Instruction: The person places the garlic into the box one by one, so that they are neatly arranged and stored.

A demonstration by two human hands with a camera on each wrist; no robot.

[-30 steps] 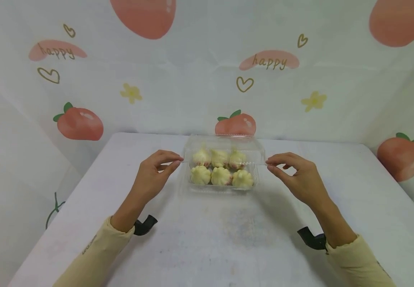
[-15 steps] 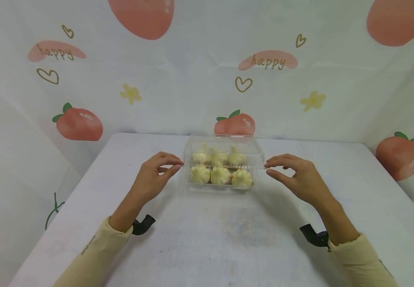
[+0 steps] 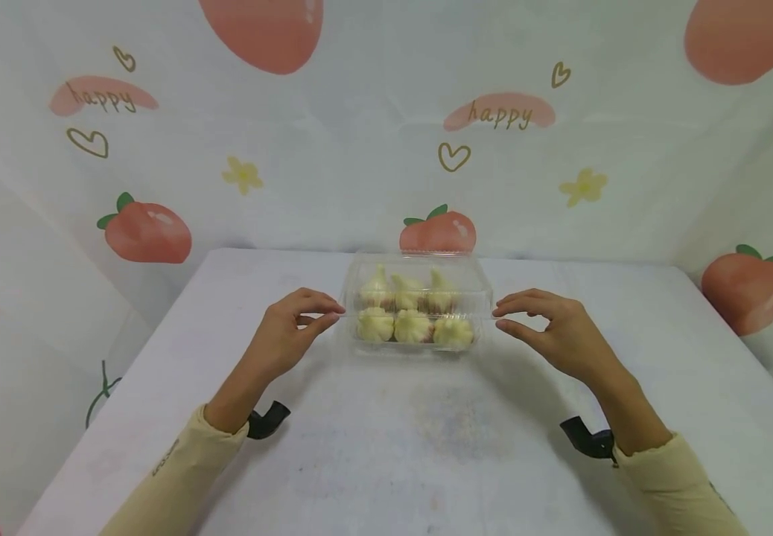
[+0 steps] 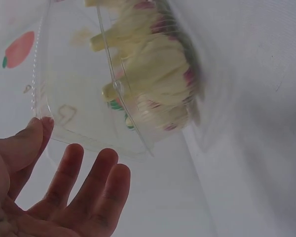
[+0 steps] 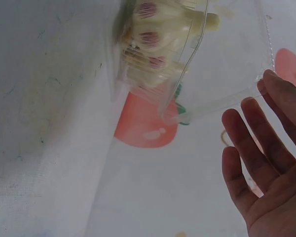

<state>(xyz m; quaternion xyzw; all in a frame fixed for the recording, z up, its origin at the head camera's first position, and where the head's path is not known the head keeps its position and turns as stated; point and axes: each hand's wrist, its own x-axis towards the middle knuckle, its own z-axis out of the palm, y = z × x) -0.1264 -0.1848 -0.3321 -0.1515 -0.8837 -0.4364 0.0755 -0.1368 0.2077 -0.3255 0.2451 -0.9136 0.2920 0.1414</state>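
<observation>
A clear plastic clamshell box (image 3: 413, 350) sits toward the back of the table, holding several pale garlic bulbs (image 3: 413, 326) with purplish streaks, in two rows. Its hinged lid (image 3: 420, 260) is tilted partway over them, the front edge raised. My left hand (image 3: 290, 331) pinches the lid's left front corner between thumb and forefinger. At the right front corner, my right hand (image 3: 556, 335) pinches the lid likewise. Both wrist views show the other fingers spread below the lid (image 4: 71, 94), apart from it. The bulbs' stalks point up toward the lid.
The white table (image 3: 386, 461) extends in front of the box and to both sides. A white cloth backdrop (image 3: 346, 149) with printed peaches hangs behind it. A green cord (image 3: 103, 387) hangs by the left edge. Black curved pieces (image 3: 269, 419) are worn at both wrists.
The lid's front edge has come down and toward the front over the bulbs. Both hands have lowered slightly with it. The box has stayed in place.
</observation>
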